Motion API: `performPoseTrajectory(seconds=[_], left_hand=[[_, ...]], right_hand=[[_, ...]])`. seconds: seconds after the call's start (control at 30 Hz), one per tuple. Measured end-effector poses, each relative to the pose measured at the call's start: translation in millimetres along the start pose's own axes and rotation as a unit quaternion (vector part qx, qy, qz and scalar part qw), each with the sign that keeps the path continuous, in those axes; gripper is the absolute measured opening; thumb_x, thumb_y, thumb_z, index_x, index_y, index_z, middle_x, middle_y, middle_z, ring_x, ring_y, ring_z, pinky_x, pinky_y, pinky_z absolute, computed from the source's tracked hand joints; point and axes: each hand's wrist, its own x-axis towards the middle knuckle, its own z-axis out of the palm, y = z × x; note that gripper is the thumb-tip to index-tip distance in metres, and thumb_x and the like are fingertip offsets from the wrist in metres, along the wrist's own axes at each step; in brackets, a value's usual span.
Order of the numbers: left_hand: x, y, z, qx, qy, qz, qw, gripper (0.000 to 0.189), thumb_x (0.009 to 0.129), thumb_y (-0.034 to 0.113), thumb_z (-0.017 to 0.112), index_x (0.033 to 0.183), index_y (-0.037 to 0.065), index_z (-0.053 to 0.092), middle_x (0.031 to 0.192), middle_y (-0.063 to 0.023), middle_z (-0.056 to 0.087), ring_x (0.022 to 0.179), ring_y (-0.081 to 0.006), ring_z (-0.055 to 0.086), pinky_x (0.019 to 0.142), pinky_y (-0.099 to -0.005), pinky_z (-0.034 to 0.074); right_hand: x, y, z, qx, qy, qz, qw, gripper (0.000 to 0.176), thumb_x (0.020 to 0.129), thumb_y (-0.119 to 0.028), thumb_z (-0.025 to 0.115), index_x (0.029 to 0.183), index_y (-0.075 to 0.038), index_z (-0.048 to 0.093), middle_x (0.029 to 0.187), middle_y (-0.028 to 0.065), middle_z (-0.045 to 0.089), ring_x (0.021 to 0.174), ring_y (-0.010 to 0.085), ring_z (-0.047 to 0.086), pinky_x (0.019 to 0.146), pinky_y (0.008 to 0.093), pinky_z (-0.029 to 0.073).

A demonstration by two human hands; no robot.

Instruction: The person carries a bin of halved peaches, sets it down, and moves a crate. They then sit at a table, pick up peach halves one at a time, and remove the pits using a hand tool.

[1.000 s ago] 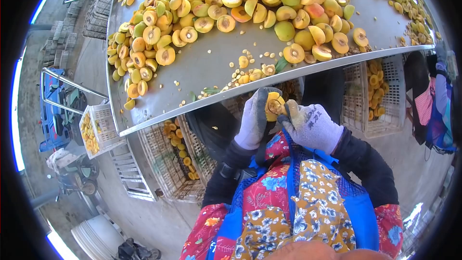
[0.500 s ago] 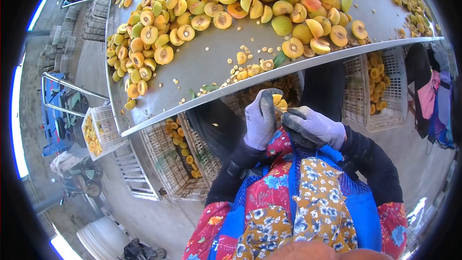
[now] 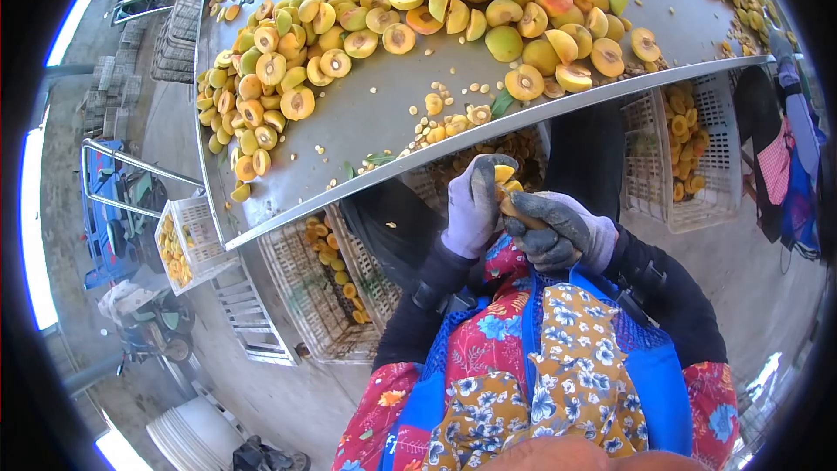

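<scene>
My left hand [image 3: 473, 205], in a lavender glove with dark grey palm and fingers, is closed around cut apricot pieces [image 3: 503, 176] in front of my apron. Close beside it, my right hand [image 3: 562, 228], gloved alike, is wrapped round a short brown tool [image 3: 523, 212] that looks like a wooden handle. Its working end lies against the fruit and I cannot make it out. Beyond both hands, many halved apricots [image 3: 397, 38] are heaped on the metal table [image 3: 349, 113], some with stones still in them. Loose stones and kernels [image 3: 436, 126] lie near its front edge.
Plastic crates holding apricot halves stand left [image 3: 327, 296] and right [image 3: 689, 157] of my legs. A smaller white crate [image 3: 187, 244] of fruit sits at the table's left corner. At the far right a co-worker's gloved arm [image 3: 789, 74] reaches the table edge.
My right hand has turned and drawn slightly back, so the brown tool now shows in its fingers. My left hand still holds the apricot pieces. A co-worker's arm has appeared at the far right.
</scene>
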Motion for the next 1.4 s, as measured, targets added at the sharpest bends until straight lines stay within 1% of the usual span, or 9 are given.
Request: performPoseTrajectory(seconds=[0.17,0.37,0.43,0.53,0.77,0.97,1.07,1.13,1.4], left_hand=[[4,-7,-5,-0.175,-0.011,-0.123,0.977,0.060,0.105,0.052,0.037,0.106,0.000,0.066,0.092,-0.0073,0.069,0.081,-0.0144,0.066,0.081,-0.0276,0.052],[-10,-18,-32,0.059,0.004,-0.027,0.998,0.059,0.103,0.053,0.040,0.127,0.001,0.053,0.094,-0.0078,0.065,0.083,-0.0181,0.065,0.067,-0.0267,0.052],[-7,-12,-40,-0.221,-0.001,-0.233,0.947,0.057,0.103,0.052,0.041,0.129,0.003,0.053,0.099,-0.0079,0.064,0.081,-0.0171,0.065,0.063,-0.0242,0.051],[-9,-8,-24,-0.187,0.072,-0.175,0.964,0.048,0.105,0.048,0.042,0.128,0.008,0.054,0.105,-0.0032,0.062,0.080,-0.0079,0.061,0.061,-0.0185,0.049],[-13,-13,-22,-0.155,0.079,-0.103,0.979,0.042,0.107,0.040,0.041,0.125,0.004,0.055,0.110,-0.0045,0.060,0.096,-0.0110,0.059,0.084,-0.0263,0.051],[-12,-8,-10,-0.004,0.147,-0.039,0.988,0.049,0.106,0.043,0.041,0.120,0.000,0.059,0.105,-0.0076,0.063,0.094,-0.0145,0.059,0.083,-0.0296,0.049],[-11,-5,-9,0.035,0.153,-0.022,0.987,0.049,0.106,0.043,0.039,0.118,-0.001,0.059,0.104,-0.0082,0.063,0.094,-0.0152,0.059,0.084,-0.0295,0.048],[-10,-1,-7,0.035,0.158,0.000,0.987,0.050,0.106,0.043,0.039,0.118,-0.001,0.059,0.103,-0.0086,0.063,0.094,-0.0155,0.059,0.084,-0.0293,0.048],[0,-13,-13,-0.068,0.091,-0.063,0.991,0.052,0.107,0.045,0.038,0.124,0.000,0.056,0.109,-0.0089,0.064,0.097,-0.0142,0.061,0.086,-0.0282,0.050]], right_hand=[[4,6,0,-0.014,-0.014,-0.069,0.997,0.042,0.105,-0.045,0.041,0.095,-0.005,0.053,0.054,-0.0024,0.040,0.033,0.0069,0.034,0.030,0.0208,0.028],[-6,-11,4,-0.171,0.144,-0.137,0.965,0.032,0.103,-0.038,0.050,0.094,-0.008,0.054,0.057,-0.0034,0.040,0.038,0.0066,0.034,0.034,0.0214,0.025],[5,0,11,-0.325,0.232,-0.222,0.890,0.029,0.102,-0.033,0.052,0.092,-0.006,0.056,0.059,0.0016,0.048,0.047,0.0129,0.047,0.045,0.0250,0.037],[13,1,12,-0.783,0.238,-0.206,0.536,0.036,0.098,-0.034,0.053,0.106,0.001,0.056,0.084,0.0305,0.064,0.078,0.0415,0.066,0.064,0.0488,0.050],[24,-2,10,-0.831,0.200,-0.268,0.445,0.030,0.098,-0.026,0.055,0.101,0.004,0.055,0.071,0.0251,0.062,0.068,0.0425,0.064,0.059,0.0499,0.049],[46,12,-17,-0.734,0.173,-0.353,0.554,0.030,0.100,-0.029,0.053,0.097,0.001,0.057,0.068,0.0184,0.062,0.057,0.0354,0.062,0.052,0.0418,0.048],[28,-2,24,-0.420,0.199,-0.089,0.881,0.034,0.102,-0.036,0.051,0.094,-0.004,0.056,0.060,0.0056,0.053,0.044,0.0183,0.053,0.040,0.0304,0.040],[26,-4,19,-0.231,0.098,-0.044,0.967,0.035,0.103,-0.040,0.050,0.096,-0.007,0.056,0.061,-0.0006,0.046,0.045,0.0097,0.045,0.039,0.0236,0.034],[40,0,-22,0.213,-0.202,0.059,0.954,0.041,0.104,-0.045,0.043,0.099,-0.006,0.055,0.054,-0.0010,0.041,0.033,0.0074,0.034,0.032,0.0188,0.032]])
